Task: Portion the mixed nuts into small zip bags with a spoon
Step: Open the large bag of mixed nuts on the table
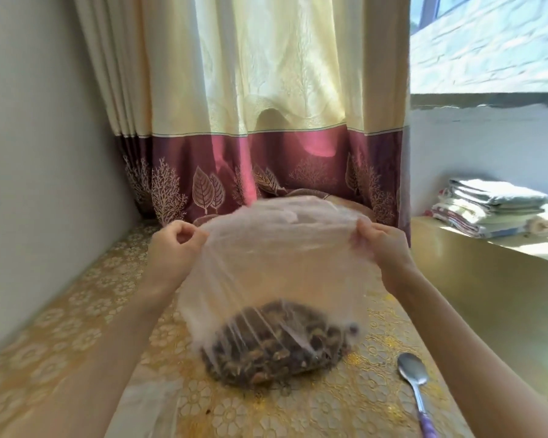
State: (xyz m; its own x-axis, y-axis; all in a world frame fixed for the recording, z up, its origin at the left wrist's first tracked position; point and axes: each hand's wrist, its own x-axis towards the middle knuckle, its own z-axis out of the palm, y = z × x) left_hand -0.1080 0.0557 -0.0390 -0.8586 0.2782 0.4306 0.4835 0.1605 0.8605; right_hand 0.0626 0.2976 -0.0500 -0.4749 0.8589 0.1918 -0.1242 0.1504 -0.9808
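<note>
Both hands are being shown in the head view, each pinching one side of the mouth of a large clear plastic bag (266, 267): the left hand (174, 248) is gripping the left edge with curled fingers, and the right hand (382, 245) is gripping the right edge likewise. The bag's mouth is being held stretched wide between them above the bench (76, 343), which is covered with a gold floral-patterned cloth. Mixed nuts (272, 346) are being held in the bag's bottom, which is resting on the bench. A metal spoon (416, 387) with a purple handle is lying on the bench to the right of the nuts, apart from the bag. A cream and maroon curtain (266, 121) is hanging behind, and folded towels (491, 207) are stacked at the far right.
</note>
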